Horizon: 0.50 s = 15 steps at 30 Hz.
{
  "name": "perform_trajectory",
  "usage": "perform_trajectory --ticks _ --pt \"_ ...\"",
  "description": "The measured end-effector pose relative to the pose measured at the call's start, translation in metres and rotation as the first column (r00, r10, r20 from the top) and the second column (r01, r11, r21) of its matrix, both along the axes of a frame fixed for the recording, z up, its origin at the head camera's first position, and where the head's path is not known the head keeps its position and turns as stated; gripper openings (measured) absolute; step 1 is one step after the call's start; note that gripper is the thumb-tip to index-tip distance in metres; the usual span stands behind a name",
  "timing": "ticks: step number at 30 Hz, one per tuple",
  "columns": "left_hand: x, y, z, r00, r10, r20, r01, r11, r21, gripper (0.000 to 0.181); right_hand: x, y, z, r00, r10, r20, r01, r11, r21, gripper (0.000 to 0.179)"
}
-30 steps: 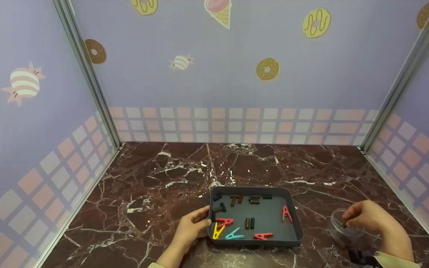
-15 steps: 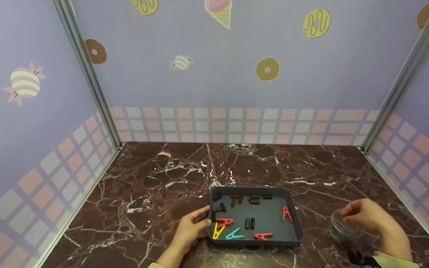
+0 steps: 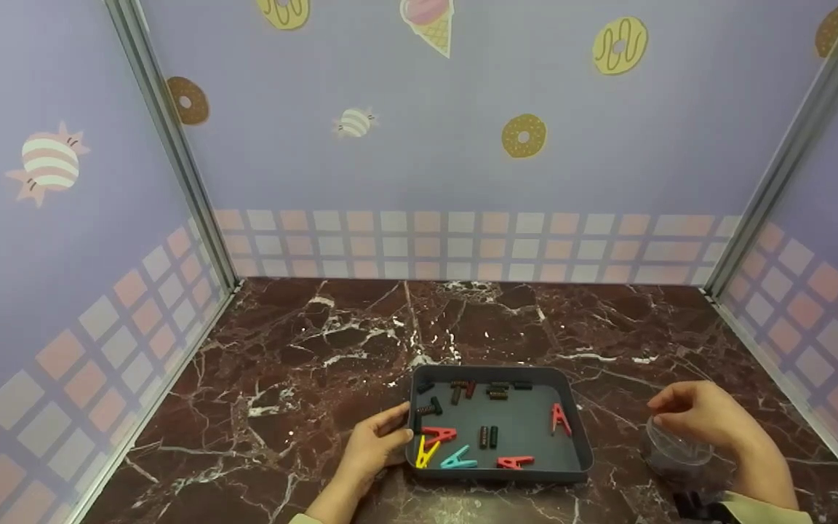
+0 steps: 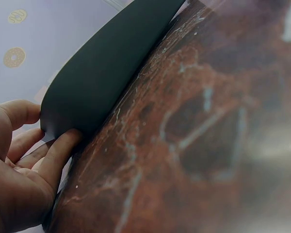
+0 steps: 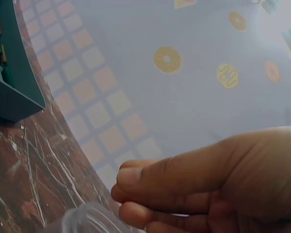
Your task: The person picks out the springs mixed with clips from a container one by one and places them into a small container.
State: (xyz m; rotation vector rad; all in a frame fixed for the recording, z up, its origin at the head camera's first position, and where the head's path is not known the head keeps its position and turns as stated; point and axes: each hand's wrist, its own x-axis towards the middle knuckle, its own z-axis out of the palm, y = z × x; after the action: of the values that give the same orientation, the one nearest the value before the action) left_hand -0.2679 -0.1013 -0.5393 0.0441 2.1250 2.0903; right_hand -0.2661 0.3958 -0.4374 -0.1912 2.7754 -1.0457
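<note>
My left hand [image 3: 369, 453] is at the left side of a dark grey tray [image 3: 579, 466], its fingertips touching the outer wall. The left wrist view shows these fingers against the wall [image 4: 94, 80]. Inside the tray lie several small dark cylinders [image 3: 488, 437], some brown or reddish, and plastic clothespins in red [image 3: 514, 461], yellow [image 3: 427, 453] and blue [image 3: 458, 458]. My right hand [image 3: 710, 418] is over the far rim of a clear plastic cup [image 3: 677, 458]. In the right wrist view, its thumb and fingertips [image 5: 131, 177] come close together, with nothing visible between them.
The tray and cup stand on a dark red marbled tabletop [image 3: 332, 342]. Lilac walls [image 3: 477, 175] with candy prints enclose it at the back and both sides. A grey metal post [image 3: 768, 175] rises at the back right corner.
A small dark piece at my right fingertips over the cup is no longer seen there. That hand has shifted slightly left and away from me. My left hand and the tray have stayed put.
</note>
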Motion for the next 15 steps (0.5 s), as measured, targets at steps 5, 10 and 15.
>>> perform_trajectory --ticks 5,10,15 --pt "-0.001 0.0 0.0 1.0 0.003 -0.011 -0.003 1.0 -0.018 0.057 -0.002 -0.008 0.0 0.999 0.03 -0.021 -0.031 0.999 -0.019 0.026" --pt "-0.001 0.0 0.001 1.0 0.002 -0.006 -0.002 1.0 -0.015 0.057 -0.004 -0.015 -0.002 0.996 0.077 -0.051 -0.08 0.995 -0.066 0.027" --pt "0.0 -0.001 0.002 1.0 -0.001 0.002 0.001 1.0 -0.01 0.057 -0.007 -0.02 -0.004 0.991 0.112 -0.071 -0.12 0.984 -0.135 0.027"
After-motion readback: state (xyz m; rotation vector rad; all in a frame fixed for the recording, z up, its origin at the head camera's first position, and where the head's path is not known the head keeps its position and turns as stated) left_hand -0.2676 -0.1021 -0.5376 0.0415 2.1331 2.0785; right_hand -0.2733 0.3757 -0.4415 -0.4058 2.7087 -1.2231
